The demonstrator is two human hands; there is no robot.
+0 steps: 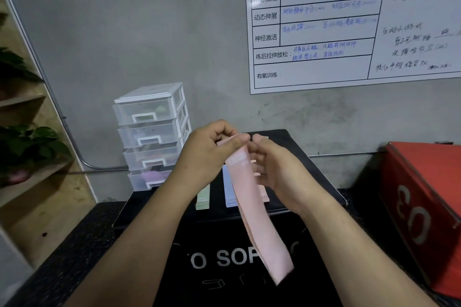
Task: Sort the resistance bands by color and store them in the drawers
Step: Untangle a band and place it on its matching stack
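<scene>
A long pink resistance band (254, 212) hangs in the air in front of me, its top end pinched by both hands. My left hand (209, 149) grips the top from the left, and my right hand (272, 164) holds it from the right. Below them, on the black box top (306, 157), lie a green band (203, 197), a blue band (229, 192) and more pink bands (263, 192), partly hidden by my hands. A clear plastic drawer unit (152, 134) with several shut drawers stands at the back left; coloured bands show faintly inside.
A red box (421, 209) marked 03 stands to the right. Wooden shelves with green plants (27, 142) are on the left. A whiteboard (349, 20) with writing hangs on the grey wall behind. A metal pipe runs along the wall base.
</scene>
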